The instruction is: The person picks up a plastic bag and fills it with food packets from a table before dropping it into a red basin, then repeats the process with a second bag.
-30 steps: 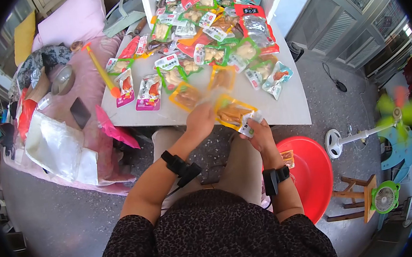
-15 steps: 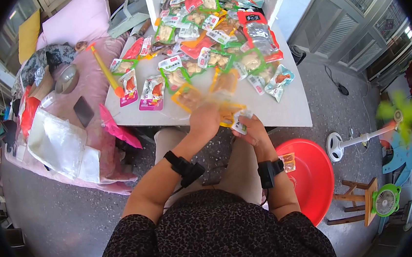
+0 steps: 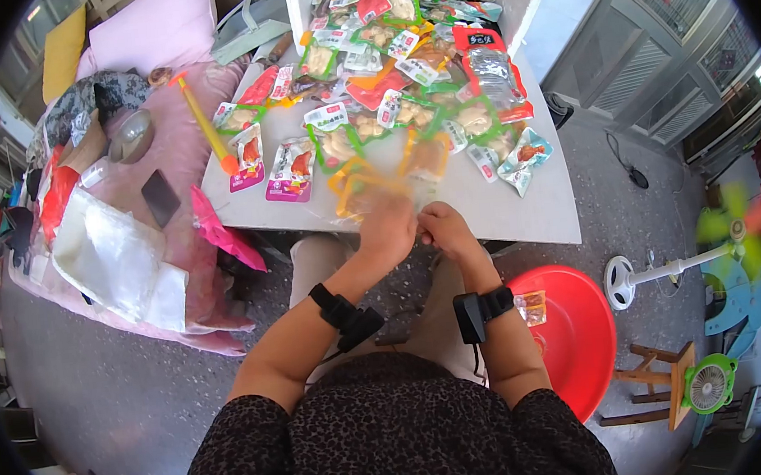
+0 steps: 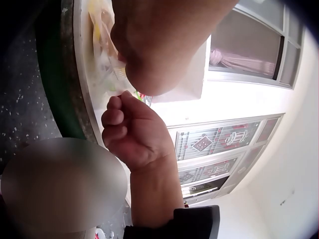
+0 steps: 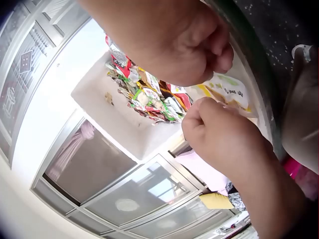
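The yellow packet (image 3: 357, 192) is held over the near edge of the bench (image 3: 523, 211), lying away from the knuckles. Left hand (image 3: 389, 228) and right hand (image 3: 446, 229) are set side by side, fingers curled, both pinching its near end.

head view looks down from above; both wrist views, close below, share the table edge (image 4: 75, 74).

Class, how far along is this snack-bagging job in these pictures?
Early, probably. Done: one packet lies in the red basin. In hand: left hand and right hand pinch a clear bag holding yellow packets at the table edge. Left: many loose packets cover the table.
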Action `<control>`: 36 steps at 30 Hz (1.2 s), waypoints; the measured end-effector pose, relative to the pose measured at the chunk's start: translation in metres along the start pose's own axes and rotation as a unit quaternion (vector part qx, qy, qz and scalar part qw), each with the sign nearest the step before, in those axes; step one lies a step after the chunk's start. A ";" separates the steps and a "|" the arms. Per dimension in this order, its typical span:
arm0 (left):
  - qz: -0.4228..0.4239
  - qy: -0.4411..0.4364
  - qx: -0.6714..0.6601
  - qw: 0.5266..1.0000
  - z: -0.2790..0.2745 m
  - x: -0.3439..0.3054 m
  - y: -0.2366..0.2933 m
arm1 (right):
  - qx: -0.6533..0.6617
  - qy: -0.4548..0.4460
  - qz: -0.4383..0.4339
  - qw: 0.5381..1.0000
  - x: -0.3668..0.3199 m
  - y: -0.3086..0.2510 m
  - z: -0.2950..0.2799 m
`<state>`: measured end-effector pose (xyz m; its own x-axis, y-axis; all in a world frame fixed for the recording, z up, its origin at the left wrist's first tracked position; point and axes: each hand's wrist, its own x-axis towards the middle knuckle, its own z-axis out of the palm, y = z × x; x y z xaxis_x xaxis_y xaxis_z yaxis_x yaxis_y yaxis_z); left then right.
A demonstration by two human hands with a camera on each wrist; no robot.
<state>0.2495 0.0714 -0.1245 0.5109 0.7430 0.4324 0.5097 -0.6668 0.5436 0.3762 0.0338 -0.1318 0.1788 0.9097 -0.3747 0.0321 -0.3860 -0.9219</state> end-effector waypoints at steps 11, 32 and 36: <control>-0.023 0.013 -0.095 0.995 0.013 -0.010 -0.011 | -0.082 0.073 -0.136 0.985 0.016 0.002 -0.016; -0.033 -0.046 -0.066 0.996 0.022 -0.015 -0.020 | -0.180 0.323 -0.250 0.895 0.070 -0.022 -0.021; -0.036 -0.054 -0.069 0.996 0.019 -0.016 -0.017 | -0.217 0.318 -0.348 0.855 0.030 -0.038 -0.039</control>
<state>0.2455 0.0697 -0.1543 0.5510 0.7735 0.3133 0.4523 -0.5923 0.6668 0.4183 0.0700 -0.1042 0.4622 0.7279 0.5065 0.6851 0.0695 -0.7251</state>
